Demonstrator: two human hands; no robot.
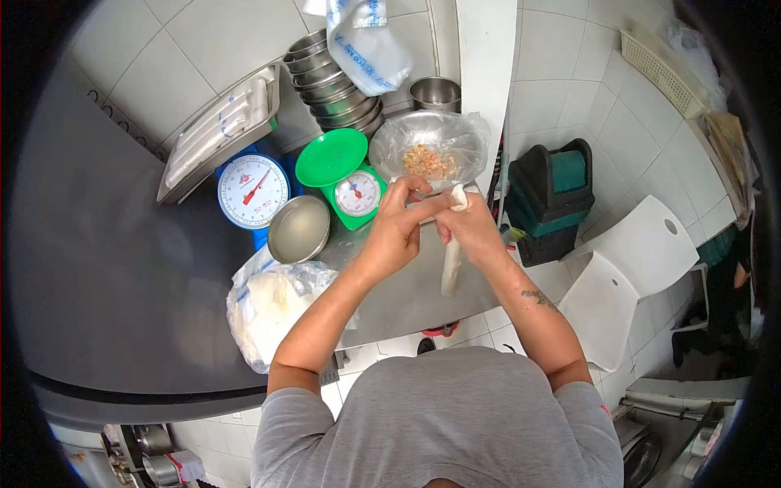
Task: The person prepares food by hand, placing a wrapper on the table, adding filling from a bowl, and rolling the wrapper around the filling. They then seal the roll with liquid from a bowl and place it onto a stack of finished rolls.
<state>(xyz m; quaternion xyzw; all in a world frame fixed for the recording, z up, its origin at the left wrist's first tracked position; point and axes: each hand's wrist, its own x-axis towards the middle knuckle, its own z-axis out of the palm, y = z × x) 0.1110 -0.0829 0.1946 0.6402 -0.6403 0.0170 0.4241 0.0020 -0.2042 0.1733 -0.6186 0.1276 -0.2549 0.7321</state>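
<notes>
A long, pale, soft-looking strip (451,268) hangs from my right hand (473,228), whose fingers are wrapped round it. Its white upper end (460,198) sticks out above that hand. My left hand (396,232) is close beside, one finger stretched across to touch the right hand; its other fingers are bent and apart, with nothing visible in them. Just beyond both hands, a metal bowl lined with clear plastic (392,146) contains chopped orange and pinkish filling (429,161).
A green scale (356,193) and a blue scale (253,191) stand left of the hands. Nearby are a round pan of cloudy liquid (298,229), a plastic bag of white material (281,313) and stacked metal bowls (338,93). At right are a bin (553,195) and white chair (606,301).
</notes>
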